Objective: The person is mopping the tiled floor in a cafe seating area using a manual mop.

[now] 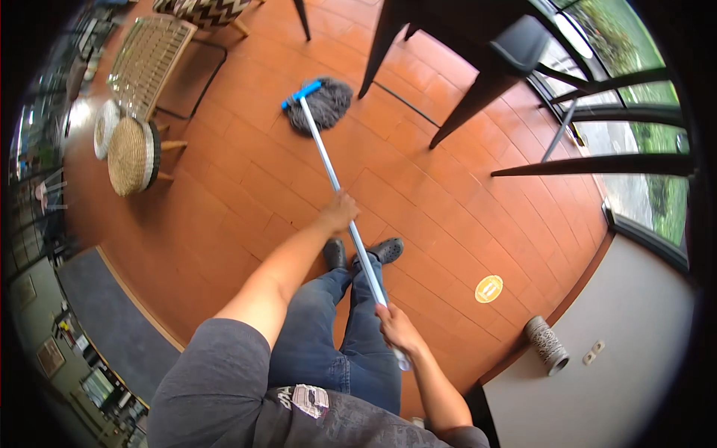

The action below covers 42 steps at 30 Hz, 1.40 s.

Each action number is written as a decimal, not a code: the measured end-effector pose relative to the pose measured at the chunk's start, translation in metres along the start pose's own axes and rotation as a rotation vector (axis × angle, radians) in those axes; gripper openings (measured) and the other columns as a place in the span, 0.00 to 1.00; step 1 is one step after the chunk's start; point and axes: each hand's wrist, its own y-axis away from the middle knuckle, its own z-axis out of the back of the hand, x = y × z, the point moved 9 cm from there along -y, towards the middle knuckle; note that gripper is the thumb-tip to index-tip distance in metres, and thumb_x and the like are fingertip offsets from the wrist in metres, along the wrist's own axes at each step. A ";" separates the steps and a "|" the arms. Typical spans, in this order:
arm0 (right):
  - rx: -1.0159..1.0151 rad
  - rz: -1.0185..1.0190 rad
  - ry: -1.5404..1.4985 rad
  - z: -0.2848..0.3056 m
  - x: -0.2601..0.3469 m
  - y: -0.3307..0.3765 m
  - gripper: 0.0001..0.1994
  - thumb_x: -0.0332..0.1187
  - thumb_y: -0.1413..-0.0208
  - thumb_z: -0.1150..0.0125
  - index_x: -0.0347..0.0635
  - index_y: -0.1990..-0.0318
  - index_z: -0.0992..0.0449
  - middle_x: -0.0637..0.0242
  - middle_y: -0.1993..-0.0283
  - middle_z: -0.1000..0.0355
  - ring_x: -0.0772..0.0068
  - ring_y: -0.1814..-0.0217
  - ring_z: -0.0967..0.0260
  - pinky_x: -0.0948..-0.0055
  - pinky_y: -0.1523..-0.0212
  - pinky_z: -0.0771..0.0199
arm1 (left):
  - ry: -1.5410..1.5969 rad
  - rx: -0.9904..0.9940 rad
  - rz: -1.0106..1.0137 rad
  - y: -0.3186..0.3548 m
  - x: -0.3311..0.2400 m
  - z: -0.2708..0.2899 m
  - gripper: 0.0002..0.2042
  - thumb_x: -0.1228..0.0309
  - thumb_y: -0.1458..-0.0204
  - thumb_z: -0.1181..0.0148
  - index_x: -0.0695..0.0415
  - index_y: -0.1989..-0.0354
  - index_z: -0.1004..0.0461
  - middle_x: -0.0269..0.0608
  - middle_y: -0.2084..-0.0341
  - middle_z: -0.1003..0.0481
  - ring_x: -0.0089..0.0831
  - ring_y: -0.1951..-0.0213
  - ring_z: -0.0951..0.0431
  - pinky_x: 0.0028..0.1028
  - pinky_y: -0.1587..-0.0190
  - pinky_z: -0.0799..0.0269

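A mop with a long pale handle (323, 153) slants away from me across the floor. Its blue clamp (302, 95) and grey string head (328, 106) rest on the tiles, left of a dark table leg. My left hand (340, 211) is wrapped round the handle about midway along. Lower down, close to the handle's near end, my right hand (399, 328) grips it too. The end of the handle sticks out a little below my right hand.
Reddish-brown tiles (246, 201) cover the floor. Dark furniture legs (478, 97) stand ahead and to the right, by glass panes. A woven chair (153, 60) and a round woven stool (133, 155) are at left. A patterned cylinder (547, 346) stands against the grey wall (627, 321).
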 end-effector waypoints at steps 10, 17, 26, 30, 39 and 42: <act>-0.192 -0.199 0.239 0.017 -0.108 0.149 0.19 0.46 0.34 0.55 0.38 0.66 0.30 0.67 0.83 0.36 0.76 0.84 0.38 0.70 0.83 0.37 | 0.350 -0.231 -0.190 0.077 -0.158 0.017 0.04 0.72 0.57 0.44 0.50 0.75 0.22 0.40 0.75 0.24 0.42 0.60 0.26 0.49 0.39 0.43; -0.164 -0.122 -0.035 -0.025 -0.084 0.239 0.18 0.44 0.37 0.50 0.36 0.56 0.26 0.72 0.74 0.33 0.75 0.74 0.40 0.73 0.72 0.36 | 0.698 -0.330 -0.271 0.154 -0.188 0.050 0.04 0.73 0.60 0.43 0.50 0.74 0.23 0.38 0.75 0.23 0.40 0.62 0.27 0.38 0.48 0.38; -0.058 -0.111 -0.129 -0.075 -0.001 0.021 0.17 0.46 0.33 0.55 0.42 0.50 0.34 0.70 0.82 0.44 0.80 0.90 0.48 0.76 0.89 0.43 | 0.211 -0.298 0.113 0.069 0.013 -0.006 0.07 0.68 0.50 0.46 0.50 0.65 0.23 0.49 0.51 0.29 0.49 0.35 0.44 0.57 0.35 0.53; -0.007 -0.151 -0.263 -0.078 -0.010 0.028 0.18 0.48 0.34 0.54 0.43 0.50 0.34 0.71 0.82 0.45 0.82 0.89 0.51 0.76 0.89 0.45 | 0.216 -0.344 0.166 0.064 0.010 -0.019 0.06 0.66 0.50 0.46 0.47 0.70 0.22 0.46 0.53 0.29 0.49 0.35 0.45 0.57 0.34 0.53; -0.085 -0.230 -0.358 -0.039 -0.080 0.081 0.17 0.46 0.34 0.55 0.42 0.50 0.34 0.72 0.83 0.46 0.80 0.89 0.49 0.77 0.90 0.44 | 0.306 -0.459 -0.030 0.048 -0.100 0.004 0.05 0.71 0.54 0.44 0.54 0.68 0.24 0.47 0.55 0.29 0.52 0.34 0.46 0.56 0.37 0.47; -0.038 -0.073 -0.300 -0.047 -0.047 0.001 0.19 0.49 0.35 0.54 0.43 0.50 0.33 0.72 0.83 0.45 0.82 0.90 0.49 0.77 0.90 0.43 | 0.211 -0.548 0.135 0.022 -0.017 -0.015 0.05 0.71 0.51 0.45 0.52 0.68 0.24 0.51 0.46 0.34 0.53 0.33 0.47 0.46 0.36 0.43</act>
